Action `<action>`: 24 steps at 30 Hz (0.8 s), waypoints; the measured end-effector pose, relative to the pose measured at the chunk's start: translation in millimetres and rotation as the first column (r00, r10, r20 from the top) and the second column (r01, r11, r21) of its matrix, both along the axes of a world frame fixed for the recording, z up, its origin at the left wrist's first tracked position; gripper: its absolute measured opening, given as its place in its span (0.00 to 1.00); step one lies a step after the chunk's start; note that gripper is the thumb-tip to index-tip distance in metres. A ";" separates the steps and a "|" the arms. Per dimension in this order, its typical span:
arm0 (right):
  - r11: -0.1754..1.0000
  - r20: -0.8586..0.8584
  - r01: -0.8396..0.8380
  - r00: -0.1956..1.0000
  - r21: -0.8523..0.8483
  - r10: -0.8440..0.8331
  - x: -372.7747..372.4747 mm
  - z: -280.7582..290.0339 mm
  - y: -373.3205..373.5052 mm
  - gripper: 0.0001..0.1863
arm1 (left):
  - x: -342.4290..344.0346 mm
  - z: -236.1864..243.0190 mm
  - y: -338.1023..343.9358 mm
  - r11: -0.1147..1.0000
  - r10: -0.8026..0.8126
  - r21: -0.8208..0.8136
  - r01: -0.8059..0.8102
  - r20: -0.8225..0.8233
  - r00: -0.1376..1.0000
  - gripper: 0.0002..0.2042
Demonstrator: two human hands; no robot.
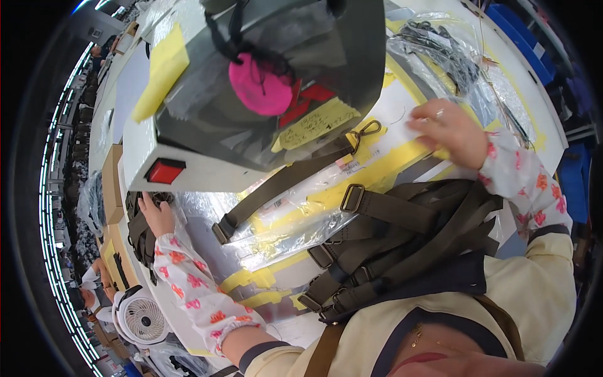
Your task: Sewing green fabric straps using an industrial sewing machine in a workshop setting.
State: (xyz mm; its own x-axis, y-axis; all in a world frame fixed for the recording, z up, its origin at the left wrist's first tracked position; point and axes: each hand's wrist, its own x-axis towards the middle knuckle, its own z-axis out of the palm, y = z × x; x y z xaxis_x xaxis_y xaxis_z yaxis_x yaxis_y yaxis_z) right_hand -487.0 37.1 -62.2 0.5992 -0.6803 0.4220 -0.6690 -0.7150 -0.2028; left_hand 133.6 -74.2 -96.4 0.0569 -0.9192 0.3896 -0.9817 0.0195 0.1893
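My left hand (158, 215) rests with fingers stretched out on a bundle of dark straps (142, 242) at the table's left edge. Off to the right, my right hand (453, 131) is raised over the table, slightly blurred. Its fingers are apart and I see nothing in them. Between the hands an olive-brown webbing strap (286, 186) runs diagonally under the machine. It has a metal snap hook (367, 130) at its far end and a slide buckle (220, 233) at its near end. More such straps with metal buckles (408, 242) are heaped against my front.
A grey and white machine (207, 171) with a red switch and a pink pad overhangs the middle. Yellow tape (323, 204) and clear plastic cover the tabletop. A plastic bag of dark parts (440, 47) lies far right; a white fan (143, 317) stands lower left.
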 end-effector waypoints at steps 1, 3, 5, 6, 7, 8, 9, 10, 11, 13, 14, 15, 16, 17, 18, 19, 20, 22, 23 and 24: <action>0.998 -0.042 -0.060 0.997 0.014 0.061 17.3 -0.9 -6.6 0.18 | -52.9 11.6 2.7 0.987 -0.102 -0.124 0.101 -0.007 0.995 0.24; 0.978 -0.174 -0.170 0.974 -0.120 0.148 43.3 -6.3 -24.7 0.14 | -138.7 40.8 40.5 0.950 -0.203 0.118 0.290 -0.475 0.856 0.17; 0.964 -0.212 -0.177 0.968 -0.196 0.135 62.0 -13.3 -36.9 0.10 | -219.2 63.6 88.9 0.829 -0.509 0.152 0.538 -0.195 0.839 0.19; 0.962 -0.265 -0.213 0.951 -0.173 0.163 63.0 -17.0 -40.4 0.10 | -236.0 55.1 101.3 0.793 -0.573 0.214 0.571 -0.060 0.818 0.21; 0.956 -0.311 -0.252 0.930 -0.150 0.196 64.9 -17.4 -43.0 0.09 | -249.2 54.7 110.3 0.776 -0.608 0.240 0.584 0.038 0.793 0.22; 0.961 -0.318 -0.233 0.932 -0.151 0.176 65.3 -17.9 -44.4 0.09 | -250.3 49.4 109.9 0.797 -0.591 0.229 0.559 0.103 0.800 0.22; 0.942 -0.329 -0.268 0.925 -0.203 0.193 67.3 -18.9 -45.0 0.11 | -249.1 43.9 110.8 0.819 -0.566 0.222 0.529 0.168 0.807 0.22; 0.920 -0.344 -0.300 0.916 -0.251 0.205 67.1 -19.5 -45.5 0.12 | -247.5 41.5 111.2 0.809 -0.581 0.221 0.545 0.163 0.797 0.22; 0.927 -0.352 -0.282 0.918 -0.247 0.185 64.7 -19.5 -46.4 0.12 | -244.6 39.7 110.1 0.836 -0.535 0.225 0.501 0.126 0.835 0.20; 0.958 -0.183 -0.225 0.964 -0.175 0.193 71.0 -23.6 -57.5 0.11 | -228.7 40.7 110.9 0.871 -0.466 0.234 0.432 0.118 0.877 0.19; 0.965 -0.124 -0.226 0.970 -0.137 0.210 79.0 -29.3 -66.1 0.09 | -217.9 41.5 113.2 0.894 -0.428 0.224 0.388 0.172 0.887 0.18; 0.964 -0.132 -0.225 0.969 -0.141 0.207 84.3 -29.5 -67.8 0.09 | -207.8 40.1 113.1 0.907 -0.408 0.198 0.371 0.199 0.891 0.18; 0.943 -0.094 -0.254 0.967 -0.216 0.238 84.3 -31.3 -64.0 0.09 | -202.8 35.6 107.9 0.901 -0.423 0.204 0.383 0.214 0.881 0.18; 0.914 -0.057 -0.280 0.959 -0.292 0.276 86.8 -34.0 -59.7 0.08 | -192.9 31.7 103.8 0.892 -0.442 0.200 0.405 0.204 0.874 0.18; 0.920 -0.123 -0.288 0.957 -0.266 0.264 93.6 -25.4 -45.4 0.09 | -183.8 31.1 104.3 0.906 -0.422 0.158 0.393 0.253 0.871 0.18; 0.929 -0.100 -0.259 0.966 -0.265 0.240 105.3 -16.7 -33.7 0.09 | -173.6 29.9 104.1 0.918 -0.396 0.114 0.380 0.301 0.868 0.19; 0.938 -0.057 -0.227 0.974 -0.263 0.220 121.6 -12.5 -24.6 0.09 | -159.4 30.0 104.0 0.913 -0.408 0.113 0.392 0.304 0.861 0.19; 0.893 0.019 -0.379 0.918 -0.244 0.395 170.0 -24.6 -36.7 0.09 | -115.0 28.7 105.3 0.970 -0.235 0.054 0.237 0.456 0.858 0.19; 0.905 -0.006 -0.345 0.935 -0.249 0.354 176.7 -24.8 -37.1 0.09 | -108.3 25.8 95.0 0.959 -0.267 0.035 0.280 0.441 0.857 0.19; 0.887 -0.035 -0.340 0.937 -0.312 0.348 186.4 -31.7 -43.8 0.09 | -98.7 22.0 90.3 0.974 -0.218 0.053 0.218 0.458 0.862 0.20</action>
State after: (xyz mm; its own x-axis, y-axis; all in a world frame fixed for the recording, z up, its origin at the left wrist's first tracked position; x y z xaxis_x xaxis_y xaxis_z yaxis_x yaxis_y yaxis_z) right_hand -300.7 -6.7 -93.9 0.7602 -0.2666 0.5924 -0.3677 -0.9284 0.0540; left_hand 34.9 16.1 -74.4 -0.3304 -0.8869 0.3229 -0.9283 0.2434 -0.2811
